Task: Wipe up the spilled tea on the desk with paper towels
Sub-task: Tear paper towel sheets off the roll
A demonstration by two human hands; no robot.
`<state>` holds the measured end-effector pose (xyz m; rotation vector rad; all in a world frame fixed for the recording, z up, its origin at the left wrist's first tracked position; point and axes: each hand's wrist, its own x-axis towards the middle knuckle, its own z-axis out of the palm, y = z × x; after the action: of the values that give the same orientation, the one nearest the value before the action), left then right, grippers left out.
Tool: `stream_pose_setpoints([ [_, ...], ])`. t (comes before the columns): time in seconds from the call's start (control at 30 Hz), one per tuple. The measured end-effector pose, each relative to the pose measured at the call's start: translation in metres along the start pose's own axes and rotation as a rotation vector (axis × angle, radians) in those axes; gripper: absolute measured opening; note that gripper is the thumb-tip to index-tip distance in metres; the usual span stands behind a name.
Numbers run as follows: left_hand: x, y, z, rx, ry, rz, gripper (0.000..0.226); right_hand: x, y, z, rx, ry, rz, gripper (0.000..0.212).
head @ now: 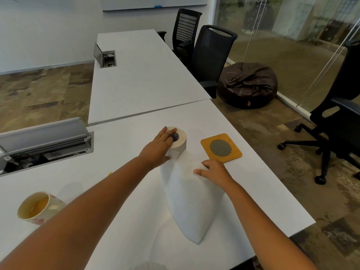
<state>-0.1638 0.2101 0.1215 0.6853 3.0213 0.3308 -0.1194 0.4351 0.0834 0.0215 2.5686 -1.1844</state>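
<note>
A white paper towel roll (pixel 179 142) stands upright on the white desk (pixel 124 152). My left hand (pixel 158 148) rests on top of the roll and grips its side, fingers over the dark core. A long sheet of paper towel (pixel 190 203) hangs off the roll toward me and drapes onto the desk. My right hand (pixel 212 170) pinches this sheet near the roll. A tipped cream mug (pixel 37 208) with brown tea inside lies on its side at the near left. A faint wet patch (pixel 71 189) shows on the desk beside the mug.
A yellow square coaster (pixel 221 148) with a round mesh centre lies right of the roll. An open cable box (pixel 44 147) is set into the desk at left. Black office chairs (pixel 335 121) stand on the right, and a brown beanbag (pixel 247 87) lies beyond.
</note>
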Motion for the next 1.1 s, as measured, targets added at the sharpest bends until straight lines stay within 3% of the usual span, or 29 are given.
stream_pose_setpoints([
  [0.23,-0.001,0.003,0.002,-0.019,0.039,0.004,0.066,0.005,0.007,-0.012,0.017,0.092,0.102,0.062],
  [0.43,0.000,0.004,-0.002,0.009,0.003,0.007,0.070,0.007,0.004,-0.031,-0.090,0.224,0.051,0.056],
  [0.53,0.000,0.005,-0.003,0.004,0.009,0.002,0.064,0.008,0.001,-0.040,-0.147,0.228,0.020,0.040],
  [0.63,0.000,0.007,-0.002,-0.004,0.029,-0.004,0.058,0.009,0.000,-0.040,-0.173,0.237,0.013,0.041],
  [0.87,0.002,0.006,-0.002,-0.006,0.026,-0.017,0.056,0.005,0.013,-0.035,-0.179,0.037,0.055,0.069],
  [1.0,0.001,0.006,-0.001,-0.003,0.033,-0.016,0.054,0.005,0.024,-0.035,-0.152,-0.004,0.108,0.042],
  [1.1,0.002,0.007,0.000,-0.010,0.043,-0.026,0.055,0.006,0.028,-0.035,-0.097,0.033,0.124,0.056],
])
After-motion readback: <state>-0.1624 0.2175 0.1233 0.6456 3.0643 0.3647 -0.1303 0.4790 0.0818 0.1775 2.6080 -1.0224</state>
